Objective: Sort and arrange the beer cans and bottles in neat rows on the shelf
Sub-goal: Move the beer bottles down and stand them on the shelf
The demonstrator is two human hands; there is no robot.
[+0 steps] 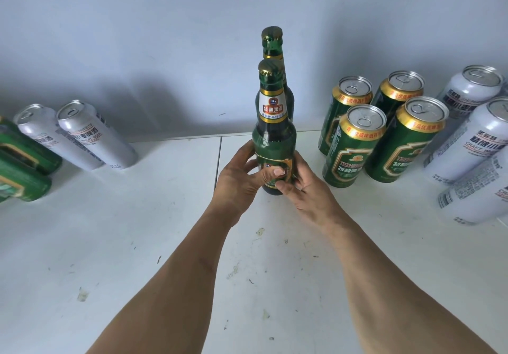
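A green beer bottle [273, 133] with a gold cap stands upright on the white shelf [165, 243] at the centre. My left hand [239, 180] grips its lower body from the left, thumb across the label. My right hand [305, 186] holds it from the right, fingers curled round the base. A second green bottle [272, 44] stands directly behind it, mostly hidden. Several green cans [354, 147] stand in a block to the right, with white cans [478, 139] beyond them. Two white cans [82, 136] and green cans [24, 172] stand at the left.
A pale wall [165, 37] closes the back of the shelf. A seam [218, 158] runs front to back just left of the bottles. The shelf surface near me is scuffed and speckled.
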